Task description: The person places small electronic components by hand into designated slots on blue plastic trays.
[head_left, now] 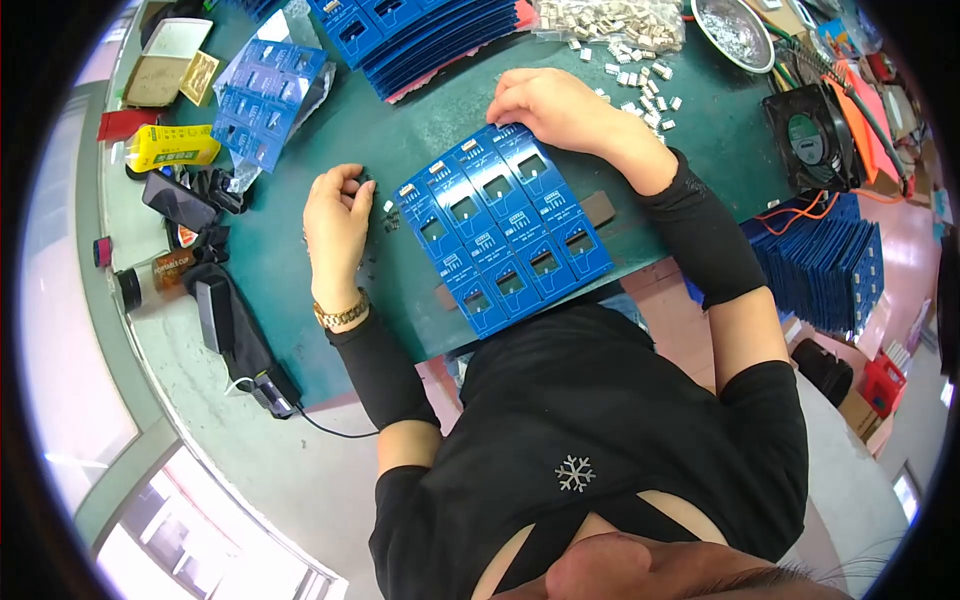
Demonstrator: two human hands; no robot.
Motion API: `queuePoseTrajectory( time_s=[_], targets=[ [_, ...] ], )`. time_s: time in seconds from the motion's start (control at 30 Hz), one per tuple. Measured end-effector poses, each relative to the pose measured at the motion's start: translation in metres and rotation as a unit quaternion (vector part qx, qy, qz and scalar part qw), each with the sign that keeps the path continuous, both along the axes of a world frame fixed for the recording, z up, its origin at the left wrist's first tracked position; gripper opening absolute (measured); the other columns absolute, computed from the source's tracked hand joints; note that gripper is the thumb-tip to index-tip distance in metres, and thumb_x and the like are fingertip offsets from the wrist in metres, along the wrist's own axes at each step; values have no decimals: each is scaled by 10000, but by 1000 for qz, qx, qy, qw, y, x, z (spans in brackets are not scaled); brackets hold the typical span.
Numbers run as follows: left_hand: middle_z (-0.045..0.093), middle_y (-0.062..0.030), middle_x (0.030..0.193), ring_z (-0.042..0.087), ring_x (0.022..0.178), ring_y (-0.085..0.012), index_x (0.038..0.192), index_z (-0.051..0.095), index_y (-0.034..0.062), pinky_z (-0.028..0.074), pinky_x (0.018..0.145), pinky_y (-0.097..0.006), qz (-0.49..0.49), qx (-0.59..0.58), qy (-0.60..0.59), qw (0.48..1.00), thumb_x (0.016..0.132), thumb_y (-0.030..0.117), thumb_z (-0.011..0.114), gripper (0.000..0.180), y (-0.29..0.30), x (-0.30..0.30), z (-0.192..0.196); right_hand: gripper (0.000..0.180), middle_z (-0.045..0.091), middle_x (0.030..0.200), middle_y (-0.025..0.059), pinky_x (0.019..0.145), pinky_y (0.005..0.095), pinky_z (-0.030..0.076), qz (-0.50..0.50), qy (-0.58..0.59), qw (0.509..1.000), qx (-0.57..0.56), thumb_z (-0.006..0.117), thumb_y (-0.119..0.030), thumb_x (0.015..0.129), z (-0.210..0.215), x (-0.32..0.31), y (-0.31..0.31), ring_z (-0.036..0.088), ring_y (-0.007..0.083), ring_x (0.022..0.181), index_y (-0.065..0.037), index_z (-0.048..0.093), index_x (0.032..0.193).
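A blue circuit board panel (500, 228) with square cut-outs lies tilted on the green mat in front of me. Small white connectors (468, 146) sit along its far edge. At the far right corner of that edge, my right hand (548, 108) has its fingertips pinched; whatever is between them is hidden. My left hand (338, 222) rests on the mat left of the panel, its fingers curled and thumb drawn in, and I cannot make out what they hold. Between this hand and the panel lie small dark parts (391, 222) and one white connector (388, 206).
Loose white connectors (650, 100) spill from a clear bag at the back right, beside a metal bowl (733, 35). Stacked blue panels (420, 45) stand at the back. A black fan (812, 135) is at right; a phone (180, 202) and yellow packet (175, 147) at left.
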State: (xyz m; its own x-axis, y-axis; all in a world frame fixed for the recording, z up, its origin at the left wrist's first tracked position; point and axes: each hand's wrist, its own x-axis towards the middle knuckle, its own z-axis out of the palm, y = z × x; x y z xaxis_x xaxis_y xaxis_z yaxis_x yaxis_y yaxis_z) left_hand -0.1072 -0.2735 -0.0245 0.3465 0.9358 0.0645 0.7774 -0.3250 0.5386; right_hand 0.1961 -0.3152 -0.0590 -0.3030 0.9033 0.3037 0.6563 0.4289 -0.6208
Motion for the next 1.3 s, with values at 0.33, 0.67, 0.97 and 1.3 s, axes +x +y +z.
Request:
queuePoseTrajectory(
  time_s=[0.33, 0.67, 0.97, 1.3],
  targets=[
    [602, -118, 803, 597, 736, -270, 902, 689, 44, 488, 690, -358, -49, 102, 56, 992, 803, 72, 680, 103, -3, 7, 2, 94, 651, 901, 55, 724, 342, 522, -19, -65, 996, 54, 647, -112, 835, 5, -4, -6, 649, 267, 843, -75, 712, 893],
    [625, -116, 786, 626, 732, -245, 861, 622, 22, 496, 675, -351, 19, 47, 30, 998, 818, 67, 652, 69, -4, 12, 2, 102, 652, 879, 72, 729, 334, 524, 14, 24, 999, 27, 679, -49, 785, 1, -1, -2, 651, 266, 834, -63, 711, 881],
    [637, -89, 756, 617, 673, -181, 848, 627, 28, 503, 658, -312, 56, 118, -85, 988, 813, 55, 660, 55, -8, 24, -1, 111, 658, 884, 96, 738, 397, 517, -12, -16, 999, -45, 656, -106, 768, 6, -3, -8, 645, 299, 864, -123, 737, 843],
    [630, -39, 821, 582, 723, -83, 929, 623, 21, 488, 649, -251, -10, -78, -233, 969, 894, 36, 634, 40, -26, 59, 3, 246, 641, 868, 144, 765, 414, 503, -261, 6, 962, -74, 744, -278, 748, 27, 52, -8, 629, 347, 873, -64, 709, 866]
  ],
)
